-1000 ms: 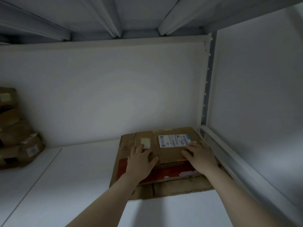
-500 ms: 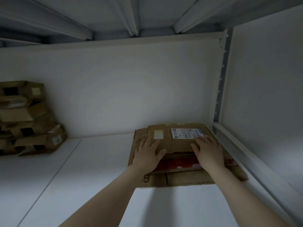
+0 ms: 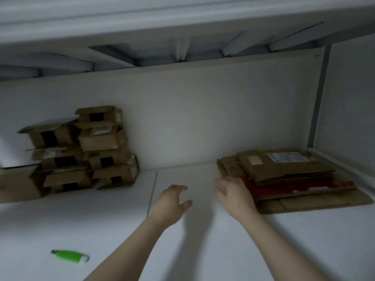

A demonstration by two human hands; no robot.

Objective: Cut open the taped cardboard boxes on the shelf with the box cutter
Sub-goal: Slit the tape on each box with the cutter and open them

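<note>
Two hands hovered over the shelf (image 3: 308, 240), loosely spread, holding nothing: left hand (image 3: 172, 201) mid-shelf, right hand (image 3: 235, 196) just beside the flattened cardboard (image 3: 284, 171) on the right. The green box cutter (image 3: 70, 256) lay near left, well apart from both; the stacked boxes (image 3: 85, 151) sat far left. I'd grab the cutter by its body first, then lift a box off the top.

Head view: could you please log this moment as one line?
left hand: open, empty | right hand: open, beside flattened cardboard | box cutter: untouched on shelf
</note>
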